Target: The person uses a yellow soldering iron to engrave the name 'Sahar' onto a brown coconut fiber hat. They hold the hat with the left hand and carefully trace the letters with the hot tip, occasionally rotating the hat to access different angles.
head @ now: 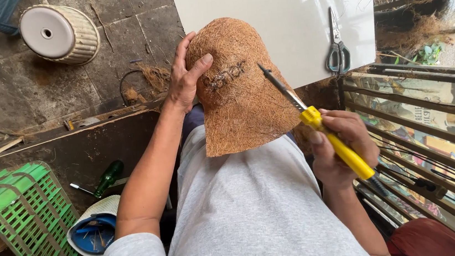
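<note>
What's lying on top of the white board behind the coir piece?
On the white board lie grey-handled scissors. The brown coir piece overlaps its lower edge, so whatever sits there is hidden.

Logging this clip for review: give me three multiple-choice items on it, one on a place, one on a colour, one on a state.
1. Where do the scissors lie?
A. on the white board
B. in the green crate
C. on the person's lap

2. What colour is the handle of the soldering iron?
A. red
B. yellow
C. black

3. How is the left hand placed?
A. hanging free
B. gripping the scissors
C. pressed on the coconut-fibre piece

Answers: 1 A, they rest on the board's right part. 2 B, the grip in the right hand is yellow. 3 C, its thumb and palm steady the fibre's left edge.
</note>
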